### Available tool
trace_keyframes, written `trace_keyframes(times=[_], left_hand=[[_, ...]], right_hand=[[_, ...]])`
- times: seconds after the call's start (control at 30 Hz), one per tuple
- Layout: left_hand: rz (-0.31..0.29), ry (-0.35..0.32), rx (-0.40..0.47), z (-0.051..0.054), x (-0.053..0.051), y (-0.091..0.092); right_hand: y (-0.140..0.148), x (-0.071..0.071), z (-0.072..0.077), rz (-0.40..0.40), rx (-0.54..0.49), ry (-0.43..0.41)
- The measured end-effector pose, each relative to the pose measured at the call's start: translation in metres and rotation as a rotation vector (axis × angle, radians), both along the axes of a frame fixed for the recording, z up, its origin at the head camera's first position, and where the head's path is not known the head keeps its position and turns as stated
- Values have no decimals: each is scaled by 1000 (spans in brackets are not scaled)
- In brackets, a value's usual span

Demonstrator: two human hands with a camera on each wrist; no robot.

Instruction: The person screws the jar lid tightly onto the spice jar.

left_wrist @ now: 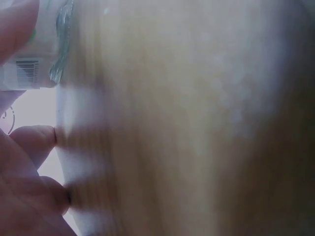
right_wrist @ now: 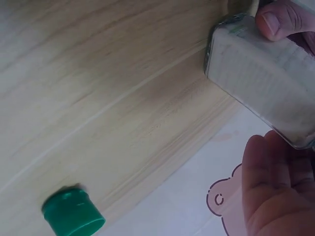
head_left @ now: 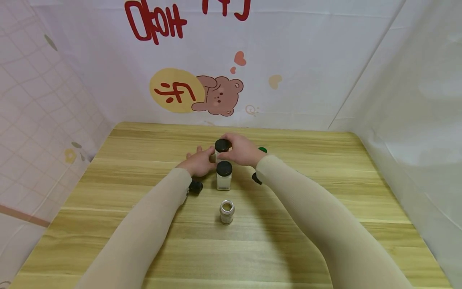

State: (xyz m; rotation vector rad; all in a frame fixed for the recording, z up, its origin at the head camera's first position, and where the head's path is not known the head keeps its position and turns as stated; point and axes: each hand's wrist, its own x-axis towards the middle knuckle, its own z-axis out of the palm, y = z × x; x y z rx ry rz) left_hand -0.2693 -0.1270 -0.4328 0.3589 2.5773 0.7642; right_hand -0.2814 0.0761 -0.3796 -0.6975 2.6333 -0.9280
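Observation:
At the far middle of the table, both hands are at a square glass jar (head_left: 218, 154) with a black lid. My right hand (head_left: 242, 150) grips it near the lid, fingers behind and thumb in front. The right wrist view shows the pale, whitish jar (right_wrist: 261, 78) between the thumb and fingers. From the left, my left hand (head_left: 200, 161) holds the same jar low with thumb and forefinger, its other fingers spread. Its thumb lies over the jar (left_wrist: 47, 44) near a barcode in the left wrist view. A similar black-lidded jar (head_left: 223, 180) stands just in front.
Nearer stands a small lidless glass jar (head_left: 226, 216). Beside the left wrist lies a black-ended item (head_left: 196, 186), partly under the sleeve. By the right sleeve are another black object (head_left: 256, 178) and a green cap (head_left: 262, 149). A printed cloth wall (head_left: 296, 100) rises behind the table (head_left: 223, 261).

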Motion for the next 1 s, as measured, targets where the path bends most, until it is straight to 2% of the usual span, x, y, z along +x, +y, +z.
trace_keyframes(times=[0.17,0.27,0.67,0.87,1.0], left_hand=[[9,-3,-5,0,1,1],[11,-4,-1,0,1,1],[-1,-3,-15,2,-3,0],[21,-24,63,4,-10,-2],[27,-18,104,8,-9,0]], right_hand=[[7,2,-3,44,-81,-40],[9,3,-4,58,-88,-28],[6,5,-7,-5,-54,8],[5,7,-9,-6,-65,13],[6,8,-9,-10,-67,15]])
